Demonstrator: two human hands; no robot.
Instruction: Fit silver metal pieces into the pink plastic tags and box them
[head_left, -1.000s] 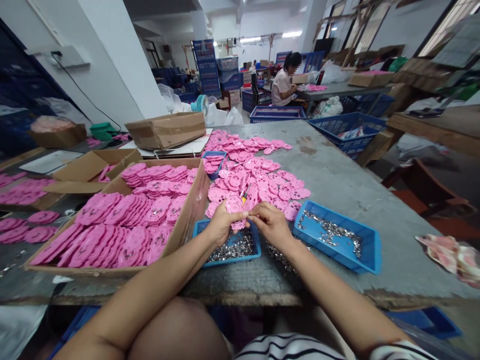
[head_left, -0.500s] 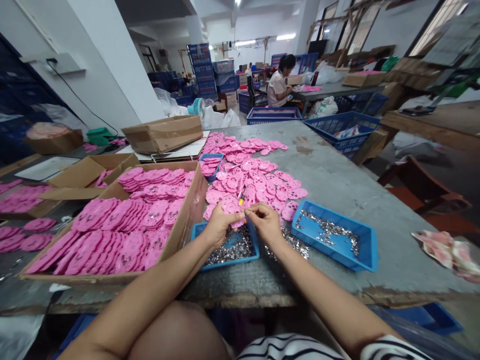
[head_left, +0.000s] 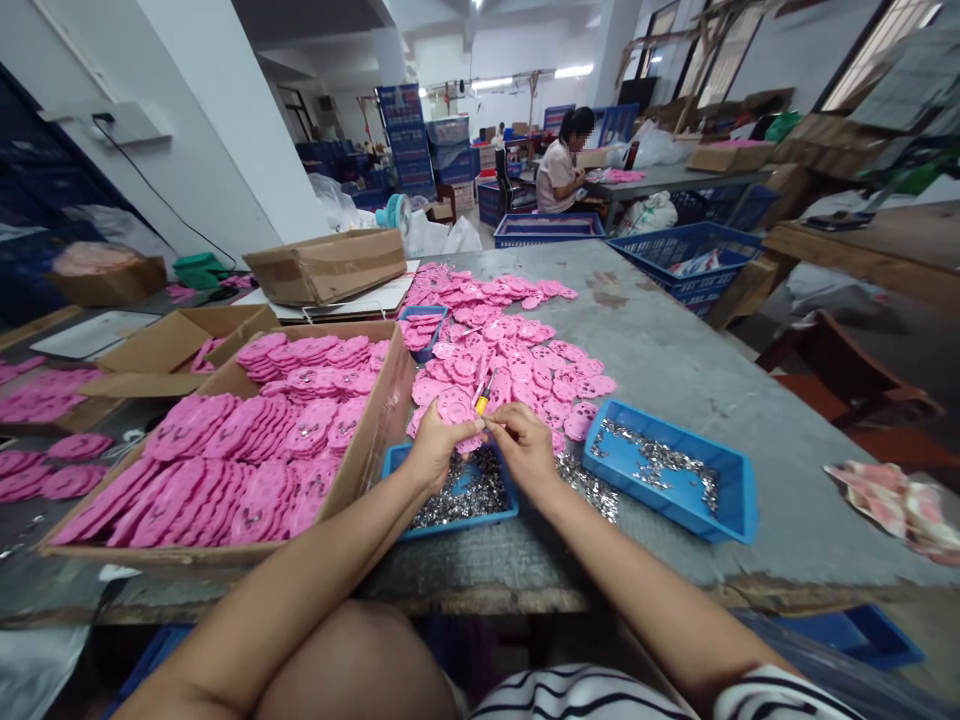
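Pink piece (head_left: 453,405) pinched in left hand (head_left: 436,447), right hand (head_left: 526,447) pinched together at its right side, contents unclear

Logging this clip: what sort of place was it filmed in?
Probably a factory or hand-assembly workshop: a cardboard box is packed with rows of flat pink pieces, blue plastic trays hold small metal parts, and a co-worker sits at another worktable.

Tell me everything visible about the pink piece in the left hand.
The pink piece is flat with a rounded outline, perhaps foam or plastic; finer detail is too small to tell. The left hand grips it near a blue tray's far side, partly hiding it. The right hand is close by, contact unclear.
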